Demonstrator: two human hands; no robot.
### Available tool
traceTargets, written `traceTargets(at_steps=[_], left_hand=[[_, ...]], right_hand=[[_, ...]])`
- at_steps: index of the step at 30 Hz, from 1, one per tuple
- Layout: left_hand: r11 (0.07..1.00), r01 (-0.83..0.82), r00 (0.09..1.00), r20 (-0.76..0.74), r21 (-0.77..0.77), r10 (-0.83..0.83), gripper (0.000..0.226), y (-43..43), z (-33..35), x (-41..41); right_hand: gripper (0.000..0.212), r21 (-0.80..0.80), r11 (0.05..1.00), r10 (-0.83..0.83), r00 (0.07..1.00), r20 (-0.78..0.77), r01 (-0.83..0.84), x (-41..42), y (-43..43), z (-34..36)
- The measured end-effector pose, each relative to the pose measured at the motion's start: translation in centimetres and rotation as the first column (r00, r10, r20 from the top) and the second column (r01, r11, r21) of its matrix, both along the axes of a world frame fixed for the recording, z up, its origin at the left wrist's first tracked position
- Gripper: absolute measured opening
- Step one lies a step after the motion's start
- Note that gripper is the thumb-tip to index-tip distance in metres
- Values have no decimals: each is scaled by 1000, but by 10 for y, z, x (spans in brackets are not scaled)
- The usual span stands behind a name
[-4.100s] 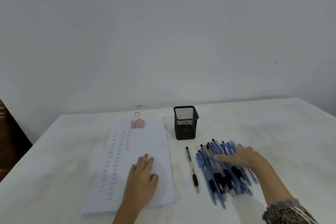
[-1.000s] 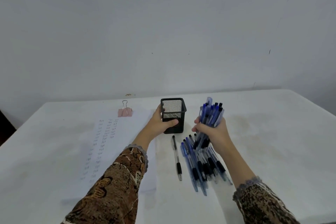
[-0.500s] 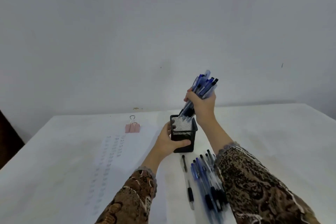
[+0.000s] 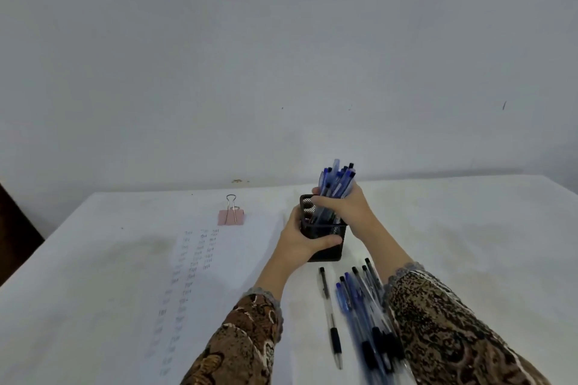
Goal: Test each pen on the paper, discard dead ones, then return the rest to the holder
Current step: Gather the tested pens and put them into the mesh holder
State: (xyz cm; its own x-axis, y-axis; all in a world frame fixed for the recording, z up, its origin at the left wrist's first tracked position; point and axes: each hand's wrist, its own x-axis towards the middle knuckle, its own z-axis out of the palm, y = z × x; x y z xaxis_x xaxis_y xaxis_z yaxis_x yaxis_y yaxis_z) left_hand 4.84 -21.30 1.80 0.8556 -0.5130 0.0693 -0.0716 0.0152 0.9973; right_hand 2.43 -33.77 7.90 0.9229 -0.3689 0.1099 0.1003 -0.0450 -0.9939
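A black mesh pen holder (image 4: 325, 251) stands on the white table. My left hand (image 4: 298, 244) grips its left and front sides. A bundle of blue pens (image 4: 337, 184) is held in the fingers of my right hand (image 4: 348, 211), with the lower ends down inside the holder and the caps sticking up. Several more blue and black pens (image 4: 364, 300) lie in a pile just in front of the holder, partly hidden under my right sleeve. One clear pen with a black grip (image 4: 330, 316) lies apart to their left. The paper (image 4: 200, 275) with rows of test marks lies at the left.
A pink binder clip (image 4: 231, 216) holds the paper's far edge. The white table (image 4: 469, 244) meets a plain wall at the back. Bare tabletop extends to the right of the holder and pens.
My right hand has come down with the pen bundle, from above the holder to pens standing inside it. My left hand keeps its grip on the holder.
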Motion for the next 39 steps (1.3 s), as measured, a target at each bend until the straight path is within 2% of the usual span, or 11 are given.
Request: traceTargets(at_steps=[5,7,11,12,16,19,22,26,31,36,39], left_hand=[[1000,-3,1000,13,7,3,68,0,0,1],[1000,8,1000,7,21,-8,70,1,-1,2],[999,24,1000,16,38,-25,66,3,2,2],[999,23,1000,20,45,-24,64,3,2,2],[997,23,999,43,74,-26,81,2,3,3],[998,31,999,21,59,-32,83,2,4,4],[998,42,999,-3,49,-42,70,3,5,3],[997,26,1000,-9,67,-26,65,4,8,1],[995,26,1000,6,97,-27,68,4,9,1],[994,24,1000,17,103,-26,68,5,10,0],[994,34,999,9,107,-35,71,4,10,2]], right_hand=[[83,-76,997,35,999,23,-33,-4,0,3],[78,-137,991,29,991,132,-11,-7,3,6],[27,-402,915,32,984,177,42,-12,10,13],[23,-429,901,13,985,170,62,-12,12,13],[65,-554,831,13,995,96,43,-11,21,14],[54,-691,716,-16,992,126,99,-6,26,10],[24,-521,813,-174,963,207,259,-3,25,11],[23,-341,922,-141,979,146,184,-3,17,17],[18,-411,905,-85,994,75,108,2,16,20],[5,-352,914,-168,977,128,203,2,19,24],[9,-420,900,-110,993,38,116,0,17,28]])
